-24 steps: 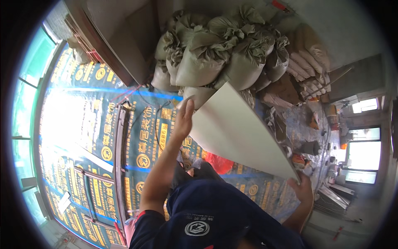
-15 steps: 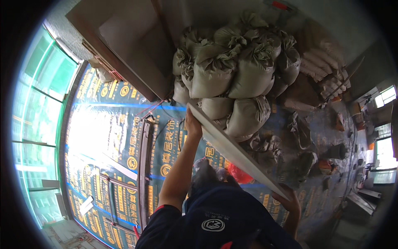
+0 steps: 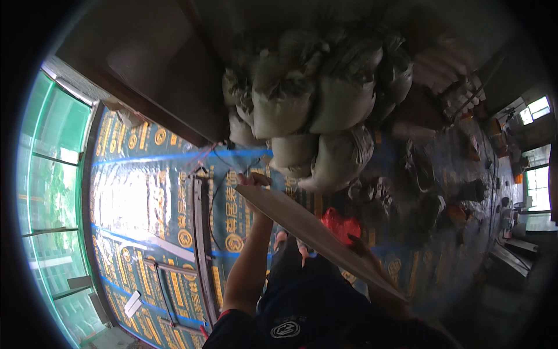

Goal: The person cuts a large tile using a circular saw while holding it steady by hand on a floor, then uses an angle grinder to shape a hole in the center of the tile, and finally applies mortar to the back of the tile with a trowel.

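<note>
A long pale flat board (image 3: 308,228) slants across in front of my body, from upper left to lower right. My left hand (image 3: 254,180) is closed round its upper left end, with fingers over the far side. Along the far edge, beyond the board, is my right hand (image 3: 361,247), its forearm partly behind the board. Those fingers are dark and smeared, so their grip does not show. Just beyond the right hand lies a crumpled red plastic bag (image 3: 340,225) on the floor.
Stuffed, tied sacks (image 3: 282,110) are stacked ahead. Printed floor covering (image 3: 157,198) spreads left, with a metal channel (image 3: 200,244) lying on it. A large panel (image 3: 139,64) leans at the far left. Dark bags and a dark bucket (image 3: 474,190) stand right.
The board's upper left end has come left and nearer. My right hand has moved from the lower right end up along the far side. The view has shifted and darkened.
</note>
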`<state>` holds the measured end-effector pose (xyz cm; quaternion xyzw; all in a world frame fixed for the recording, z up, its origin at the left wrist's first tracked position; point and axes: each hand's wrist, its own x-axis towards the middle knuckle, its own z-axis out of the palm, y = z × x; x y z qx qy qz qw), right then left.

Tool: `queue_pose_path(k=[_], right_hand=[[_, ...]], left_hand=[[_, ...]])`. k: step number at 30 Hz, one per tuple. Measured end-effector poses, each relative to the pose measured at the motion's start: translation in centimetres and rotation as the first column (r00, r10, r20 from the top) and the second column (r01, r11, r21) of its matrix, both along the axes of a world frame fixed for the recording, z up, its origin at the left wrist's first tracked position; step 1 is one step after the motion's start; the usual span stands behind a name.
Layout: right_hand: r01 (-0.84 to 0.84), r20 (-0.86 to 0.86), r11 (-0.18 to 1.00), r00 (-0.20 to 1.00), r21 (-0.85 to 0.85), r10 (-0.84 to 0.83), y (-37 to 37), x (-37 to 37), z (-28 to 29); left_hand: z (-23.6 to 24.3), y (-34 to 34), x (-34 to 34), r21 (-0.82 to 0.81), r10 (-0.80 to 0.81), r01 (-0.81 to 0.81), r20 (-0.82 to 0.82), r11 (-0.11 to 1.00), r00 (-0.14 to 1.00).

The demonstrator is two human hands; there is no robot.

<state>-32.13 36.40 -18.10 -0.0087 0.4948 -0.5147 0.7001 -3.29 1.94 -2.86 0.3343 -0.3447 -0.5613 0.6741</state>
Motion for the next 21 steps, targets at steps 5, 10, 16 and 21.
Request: queue_pose_path(k=[5,10,16,21], right_hand=[[0.027,-0.09,0.984,0.996,0.175,-0.011,-2.0,1.8,4.2],[0.043,-0.139,0.957,0.99,0.285,-0.003,-3.5,0.5,6.6],[0.03,-0.136,0.928,0.99,0.372,0.023,-4.3,0.6,8.0],[0.039,-0.128,0.914,0.992,0.403,0.014,-4.7,1.8,8.5]], left_hand=[[-2.7,1.1,-0.2,0.385,0.073,0.015,-0.213,0.923,0.974],[-3.4,1.9,-2.9,0.4,-0.095,0.023,0.163,0.916,0.982],[-4.7,1.8,-2.5,0.217,-0.219,0.164,0.263,0.962,0.94],[-4.6,1.7,-0.7,0.241,-0.291,0.236,0.227,0.941,0.929]])
